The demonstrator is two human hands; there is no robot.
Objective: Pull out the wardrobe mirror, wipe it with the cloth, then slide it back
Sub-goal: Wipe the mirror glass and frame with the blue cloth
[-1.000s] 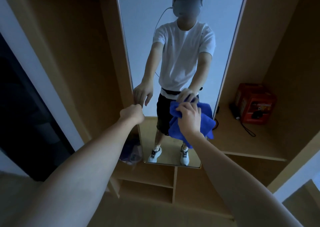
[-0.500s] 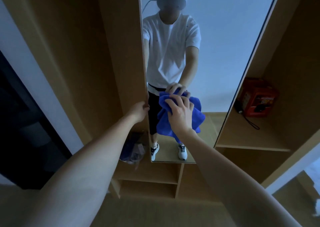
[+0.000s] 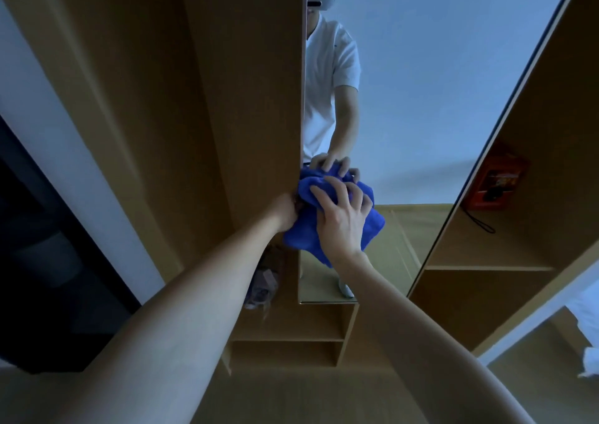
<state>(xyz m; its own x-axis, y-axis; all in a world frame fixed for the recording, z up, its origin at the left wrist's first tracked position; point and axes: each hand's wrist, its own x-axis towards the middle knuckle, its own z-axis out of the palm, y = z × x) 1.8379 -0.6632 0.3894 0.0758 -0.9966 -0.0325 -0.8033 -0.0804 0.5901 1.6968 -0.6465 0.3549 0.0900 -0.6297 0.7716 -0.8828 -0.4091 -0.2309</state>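
The tall wardrobe mirror point(image 3: 421, 106) stands in the middle of the head view, swung so its wooden back panel point(image 3: 246, 99) fills the left half. My left hand point(image 3: 285, 211) grips the mirror's left edge at mid height, its fingers partly hidden behind the cloth. My right hand point(image 3: 343, 217) presses a crumpled blue cloth point(image 3: 371, 226) against the glass right beside that edge, fingers spread and curled over the cloth. The reflection shows a person in a white T-shirt with the same hand on the cloth.
An orange box point(image 3: 496, 180) with a black cord sits on the wardrobe shelf point(image 3: 479, 263) to the right of the mirror. Low cubby shelves point(image 3: 285, 352) lie under the mirror. A dark bundle point(image 3: 264, 281) sits at lower left. A dark opening is at far left.
The mirror has swung, its left edge shifting right and its wooden back showing more. My left hand followed that edge, and my right hand with the cloth now sits right next to it.
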